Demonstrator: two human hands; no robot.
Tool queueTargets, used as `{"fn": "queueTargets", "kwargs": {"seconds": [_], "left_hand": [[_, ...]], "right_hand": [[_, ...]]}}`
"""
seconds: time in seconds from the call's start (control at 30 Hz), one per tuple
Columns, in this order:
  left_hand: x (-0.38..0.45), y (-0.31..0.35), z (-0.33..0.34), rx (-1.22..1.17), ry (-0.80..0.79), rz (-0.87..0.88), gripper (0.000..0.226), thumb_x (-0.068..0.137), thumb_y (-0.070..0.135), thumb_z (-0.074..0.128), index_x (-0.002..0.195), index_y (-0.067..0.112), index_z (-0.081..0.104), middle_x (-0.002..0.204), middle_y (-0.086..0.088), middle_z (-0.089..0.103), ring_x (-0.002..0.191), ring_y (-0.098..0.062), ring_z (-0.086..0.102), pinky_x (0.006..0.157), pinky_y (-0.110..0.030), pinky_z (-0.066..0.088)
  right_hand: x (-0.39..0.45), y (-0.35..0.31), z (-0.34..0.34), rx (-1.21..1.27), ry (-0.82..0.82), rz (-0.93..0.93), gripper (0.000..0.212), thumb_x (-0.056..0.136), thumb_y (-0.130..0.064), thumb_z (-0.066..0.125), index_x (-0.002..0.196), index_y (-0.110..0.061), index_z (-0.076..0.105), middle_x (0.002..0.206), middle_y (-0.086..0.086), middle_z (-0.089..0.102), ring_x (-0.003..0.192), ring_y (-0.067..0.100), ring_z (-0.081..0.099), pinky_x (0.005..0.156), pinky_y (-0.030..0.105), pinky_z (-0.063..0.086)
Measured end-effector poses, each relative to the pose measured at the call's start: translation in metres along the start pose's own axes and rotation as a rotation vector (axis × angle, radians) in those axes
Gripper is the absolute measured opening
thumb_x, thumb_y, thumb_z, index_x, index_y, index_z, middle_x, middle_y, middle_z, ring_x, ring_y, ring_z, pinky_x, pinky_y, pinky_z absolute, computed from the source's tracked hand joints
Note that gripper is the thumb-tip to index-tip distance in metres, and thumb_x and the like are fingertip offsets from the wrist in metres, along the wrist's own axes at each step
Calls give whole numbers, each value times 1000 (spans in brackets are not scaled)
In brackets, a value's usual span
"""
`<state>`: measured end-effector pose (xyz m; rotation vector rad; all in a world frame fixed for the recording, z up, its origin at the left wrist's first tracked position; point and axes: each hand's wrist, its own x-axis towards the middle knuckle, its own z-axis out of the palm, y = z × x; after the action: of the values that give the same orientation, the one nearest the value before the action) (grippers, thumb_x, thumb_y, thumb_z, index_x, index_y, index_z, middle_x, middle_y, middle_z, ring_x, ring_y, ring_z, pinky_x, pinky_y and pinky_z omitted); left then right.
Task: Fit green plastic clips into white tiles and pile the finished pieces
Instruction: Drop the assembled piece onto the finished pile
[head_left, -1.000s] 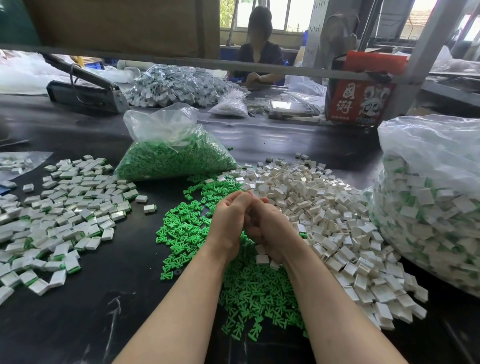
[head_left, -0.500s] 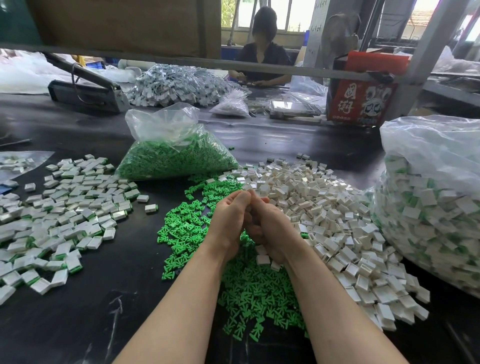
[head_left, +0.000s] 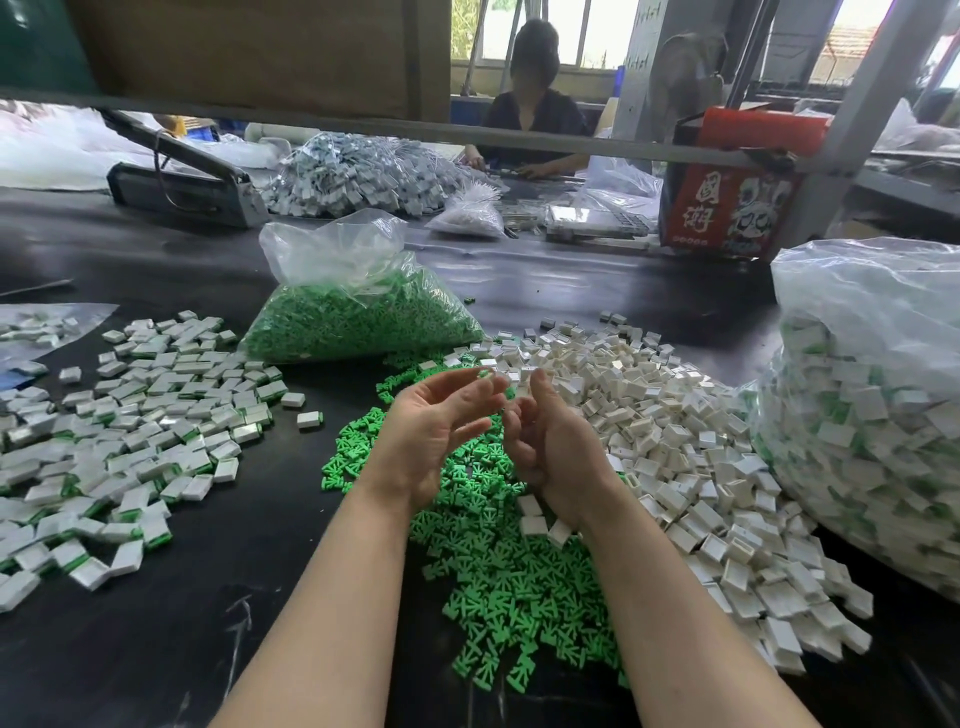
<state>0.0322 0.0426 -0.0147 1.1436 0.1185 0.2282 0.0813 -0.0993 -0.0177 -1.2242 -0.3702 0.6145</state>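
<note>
Left hand (head_left: 431, 436) palm up, fingers spread, nothing held. Right hand (head_left: 550, 447) loosely curled; contents can't tell. Both above green clips (head_left: 498, 571), flat, forked, axes random. White tiles (head_left: 675, 441) boxy, glossy, heaped right.

Your black desk (head_left: 156, 649) looks smooth and faintly glossy. On it lie matt bright-green plastic clips (head_left: 498, 571), white plastic tiles (head_left: 675, 441) with a slight sheen, and crinkled, shiny clear plastic bags (head_left: 332, 249). The red box (head_left: 727, 208) beyond looks like printed cardboard.
</note>
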Motion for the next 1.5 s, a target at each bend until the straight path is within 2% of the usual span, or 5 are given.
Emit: {"fn": "queueTargets", "kwargs": {"seconds": [0.23, 0.5, 0.7, 0.9, 1.5], "left_hand": [[-9, 28, -63, 1102, 743, 151, 13, 85, 24, 76, 95, 20, 70, 83, 4, 68, 70, -15, 58, 52, -22, 37], [-16, 32, -92, 1488, 1079, -192, 23, 90, 20, 60, 112, 21, 68, 119, -15, 63, 122, -37, 43, 101, -48, 28], [-6, 29, -51, 1348, 708, 238, 25, 89, 16, 67, 113, 18, 70, 113, -15, 66, 103, -34, 56, 86, -41, 45], [-5, -3, -1, 1282, 91, 190, 24, 90, 23, 66, 114, 28, 66, 116, 2, 59, 110, -16, 53, 106, -45, 40], [-2, -19, 9, 1344, 26, 199, 26, 95, 30, 60, 120, 28, 61, 109, 9, 51, 107, -9, 46, 110, -42, 35]], "right_hand": [[1, -5, -1, -511, 269, -239, 38, 101, -29, 49, 75, -3, 59, 57, 0, 49, 46, 9, 41, 48, 26, 36], [3, -11, -9, -1090, 366, -313, 13, 93, -26, 65, 91, -14, 70, 74, -7, 65, 60, 4, 57, 56, 19, 48], [2, -9, 0, -1337, 259, -290, 10, 88, -32, 68, 97, -33, 73, 87, -15, 68, 82, 4, 58, 85, 30, 49], [2, -6, -6, -1568, 528, -246, 14, 89, -25, 61, 100, -30, 69, 105, -8, 66, 105, 18, 49, 92, 38, 40], [2, -4, -14, -1690, 666, -49, 25, 92, -23, 51, 116, -24, 59, 124, 2, 59, 127, 28, 41, 102, 43, 36]]}}
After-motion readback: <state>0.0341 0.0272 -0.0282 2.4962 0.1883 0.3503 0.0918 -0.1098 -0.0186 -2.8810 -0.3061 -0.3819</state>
